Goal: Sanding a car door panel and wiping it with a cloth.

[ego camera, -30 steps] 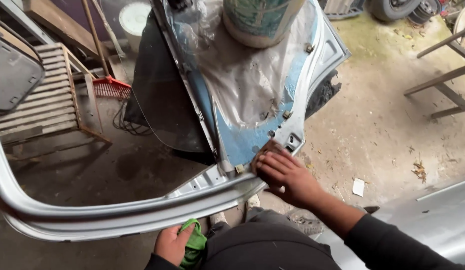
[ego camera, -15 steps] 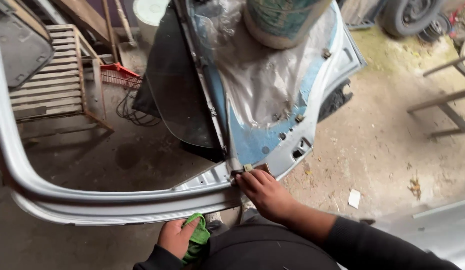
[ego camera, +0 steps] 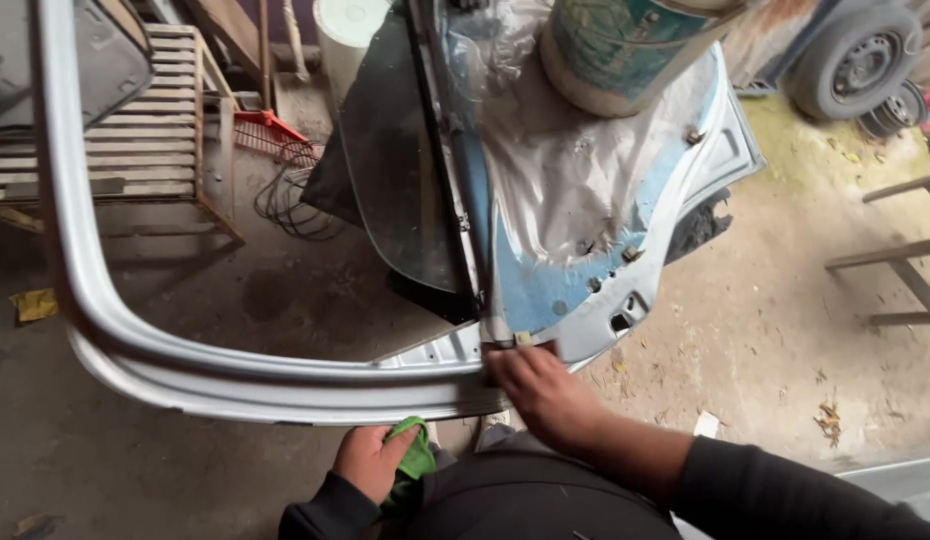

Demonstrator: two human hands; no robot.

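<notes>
- At 9 o'clock a wooden slatted pallet [ego camera: 145, 150] leans over the dirt floor [ego camera: 285, 300], with a grey panel [ego camera: 95, 60] in front of its upper part at 10 o'clock.
- Just right of the pallet lie a red tool [ego camera: 270, 130] and a tangle of black cable [ego camera: 300, 195].
- The silver window frame [ego camera: 75, 260] of a car door [ego camera: 585, 290] sweeps down from 11 o'clock, curves at 8 o'clock and runs right along the bottom toward the middle.
- At 6 o'clock the left hand [ego camera: 370, 460] sits below the frame, its fingers clenched around a green cloth [ego camera: 417, 458]; the cloth is apart from the frame, just under it.
- The dark window glass [ego camera: 405, 170] stands tilted at 12 o'clock, between the frame's opening and the door's blue inner side.
- The right hand [ego camera: 540, 390] lies flat at the centre, its fingers [ego camera: 505, 360] released and spread, pressing on the spot where frame meets door body; they grasp nothing.
- A clear plastic sheet [ego camera: 575, 170] covers the door's inner side at 1 o'clock, and a large drum [ego camera: 625, 50] stands on it.
- At 2 o'clock a wheel [ego camera: 860, 65] rests by the wall; at 3 o'clock grey metal bars [ego camera: 895, 255] cross the floor.
</notes>
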